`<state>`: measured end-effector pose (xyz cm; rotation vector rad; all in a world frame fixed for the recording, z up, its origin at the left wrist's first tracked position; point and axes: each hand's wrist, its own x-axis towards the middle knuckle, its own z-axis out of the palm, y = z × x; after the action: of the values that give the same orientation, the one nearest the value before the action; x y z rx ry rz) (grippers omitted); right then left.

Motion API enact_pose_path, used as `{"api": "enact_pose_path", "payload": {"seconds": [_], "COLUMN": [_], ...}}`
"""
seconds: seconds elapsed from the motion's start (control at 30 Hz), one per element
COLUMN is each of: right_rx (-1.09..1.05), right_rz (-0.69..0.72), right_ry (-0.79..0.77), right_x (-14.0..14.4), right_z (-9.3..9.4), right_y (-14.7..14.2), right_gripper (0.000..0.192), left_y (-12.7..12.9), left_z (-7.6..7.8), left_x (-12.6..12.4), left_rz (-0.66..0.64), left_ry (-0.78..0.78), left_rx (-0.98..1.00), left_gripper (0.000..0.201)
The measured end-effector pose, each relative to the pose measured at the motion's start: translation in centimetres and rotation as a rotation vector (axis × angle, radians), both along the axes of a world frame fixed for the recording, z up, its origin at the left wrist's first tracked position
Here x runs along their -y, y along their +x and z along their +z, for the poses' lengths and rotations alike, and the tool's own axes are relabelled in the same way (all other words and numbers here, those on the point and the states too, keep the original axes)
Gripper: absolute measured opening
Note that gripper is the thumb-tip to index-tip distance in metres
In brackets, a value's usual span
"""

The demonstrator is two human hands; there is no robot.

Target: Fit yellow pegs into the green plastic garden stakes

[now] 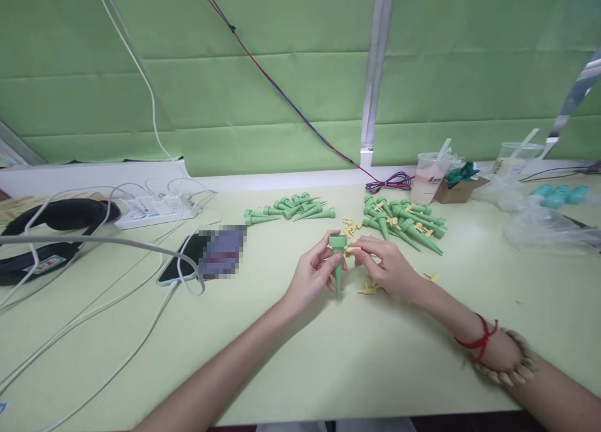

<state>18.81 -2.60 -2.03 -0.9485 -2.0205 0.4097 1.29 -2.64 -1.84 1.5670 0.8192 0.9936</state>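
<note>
My left hand (315,267) is closed around a green plastic watering spike (338,244), held upright with its wide cap on top and its tip pointing down. Between the thumb and fingers of my right hand (382,263) is a small yellow plastic valve (352,250), its end against the side of the spike just under the cap. Loose yellow valves (369,288) lie on the table below my right hand, with more just behind it. A pile of green spikes (406,219), some with yellow pieces among them, is behind my right hand. Another group of green spikes (300,208) rests farther back.
On the left are a phone (181,263), white cables, a power strip (159,211) and black headphones (56,231). At the back right stand a drink cup (428,180), a small cardboard box (457,191) and plastic bags (544,225). Coiled wire (392,182) lies along the wall.
</note>
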Motion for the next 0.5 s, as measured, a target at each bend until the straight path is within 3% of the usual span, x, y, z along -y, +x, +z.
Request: {"api": "enact_pose_path", "payload": {"seconds": [0.13,0.23,0.33,0.5], "right_rx": [-0.257,-0.349,-0.266,-0.020], "right_rz": [0.093,0.130,0.023,-0.075], "right_ry": [-0.408,-0.553,-0.428,-0.073], "right_x": [0.3,0.3,0.3,-0.1], "right_z": [0.0,-0.2,-0.1,-0.3], "right_y": [-1.0,-1.3,-1.0,0.2], "right_gripper": [0.042,0.048,0.046,0.029], "left_y": [-0.4,-0.4,-0.1,0.3], "left_z": [0.1,0.2,0.4,0.8], "left_x": [0.1,0.0,0.1,0.3], "left_rz": [0.113,0.117,0.084,0.073], "left_ry": [0.310,0.337,0.137,-0.075], "left_rx": [-0.186,-0.199,-0.088,0.042], "left_gripper": [0.041,0.043,0.052,0.057]}}
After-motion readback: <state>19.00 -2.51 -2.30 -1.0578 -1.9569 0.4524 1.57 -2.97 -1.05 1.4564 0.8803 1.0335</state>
